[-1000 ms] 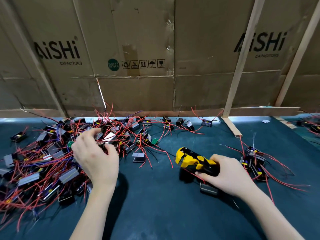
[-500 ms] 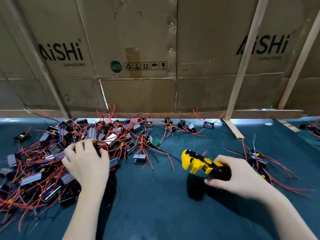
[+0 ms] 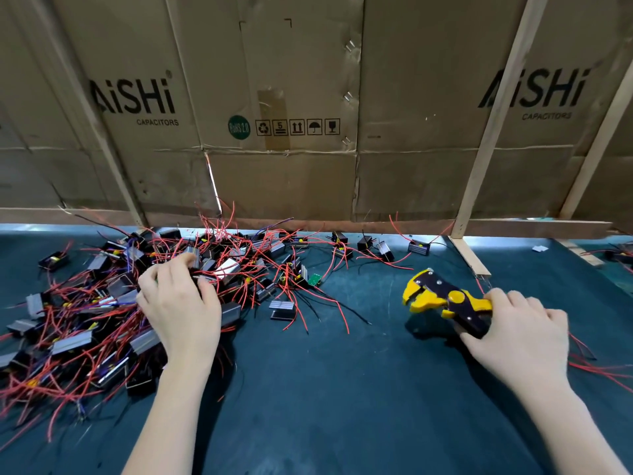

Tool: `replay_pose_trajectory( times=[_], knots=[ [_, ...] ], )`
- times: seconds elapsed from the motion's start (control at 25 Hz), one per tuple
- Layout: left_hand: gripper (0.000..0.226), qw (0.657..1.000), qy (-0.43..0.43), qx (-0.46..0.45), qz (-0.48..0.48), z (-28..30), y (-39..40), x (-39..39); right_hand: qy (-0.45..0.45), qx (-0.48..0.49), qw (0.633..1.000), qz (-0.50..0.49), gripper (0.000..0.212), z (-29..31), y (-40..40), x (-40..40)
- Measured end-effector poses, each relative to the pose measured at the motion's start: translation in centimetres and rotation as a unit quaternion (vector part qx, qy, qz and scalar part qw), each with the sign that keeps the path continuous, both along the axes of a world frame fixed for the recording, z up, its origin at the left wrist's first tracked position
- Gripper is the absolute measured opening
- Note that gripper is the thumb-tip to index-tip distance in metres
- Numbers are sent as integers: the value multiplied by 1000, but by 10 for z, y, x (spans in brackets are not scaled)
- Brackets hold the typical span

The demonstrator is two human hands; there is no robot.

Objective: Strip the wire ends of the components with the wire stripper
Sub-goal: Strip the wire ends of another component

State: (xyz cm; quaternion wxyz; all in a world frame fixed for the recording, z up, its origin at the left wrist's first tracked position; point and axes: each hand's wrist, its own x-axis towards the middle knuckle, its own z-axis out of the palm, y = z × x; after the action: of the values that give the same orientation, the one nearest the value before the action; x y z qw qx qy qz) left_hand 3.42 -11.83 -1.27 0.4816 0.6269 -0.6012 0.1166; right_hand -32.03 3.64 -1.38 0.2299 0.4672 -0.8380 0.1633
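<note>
**Digging into the wire pile, stripper in the other hand**

We've got our left hand [image 3: 181,303] down in the big pile of components [image 3: 102,303] at the left of the frame, fingers curled into the tangle of red wires [image 3: 239,255]. It looks like they're closing on one of the little black boxes, but the hand covers it, so we can't tell exactly what's pinched.

Our right hand [image 3: 517,334] sits at the right, fingers wrapped around the handles of the yellow and black wire stripper [image 3: 442,299]. Its head points toward the middle of the frame and hangs just above the dark green mat [image 3: 325,389].

A loose component [image 3: 282,308] lies between the two hands, near the pile. More are scattered along the top edge of the mat, under the cardboard wall [image 3: 291,97]. A few red wires trail out from behind the right hand toward the right edge. A wooden strip [image 3: 489,132] leans against the cardboard at the upper right.
</note>
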Motion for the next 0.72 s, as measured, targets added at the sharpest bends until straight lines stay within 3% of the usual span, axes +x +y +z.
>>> replay_pose_trajectory(
  times=[0.08,0.16,0.24,0.36,0.44,0.48,0.64,0.72],
  knots=[
    [30,1000,-24,15,-1,-2,0,1,-63,-92,993,39,46,3,-2,7],
    [26,997,-57,57,4,-6,-1,-1,-166,-198,961,99,38,8,-5,19],
    [30,995,-73,72,5,-10,-3,0,-238,-311,908,147,35,14,-4,23],
    [40,996,-56,65,2,-11,-5,0,-301,-455,826,138,35,21,2,12],
    [41,998,-40,43,3,-9,-4,-2,-362,-517,762,146,30,23,3,5],
    [41,999,-32,24,1,-7,-3,-4,-375,-522,751,150,27,23,3,4],
    [29,992,21,-89,-82,0,4,-11,-323,-400,838,181,32,18,2,23],
    [27,979,17,-153,-136,3,9,-17,-329,-305,856,255,30,10,-4,46]
  ],
)
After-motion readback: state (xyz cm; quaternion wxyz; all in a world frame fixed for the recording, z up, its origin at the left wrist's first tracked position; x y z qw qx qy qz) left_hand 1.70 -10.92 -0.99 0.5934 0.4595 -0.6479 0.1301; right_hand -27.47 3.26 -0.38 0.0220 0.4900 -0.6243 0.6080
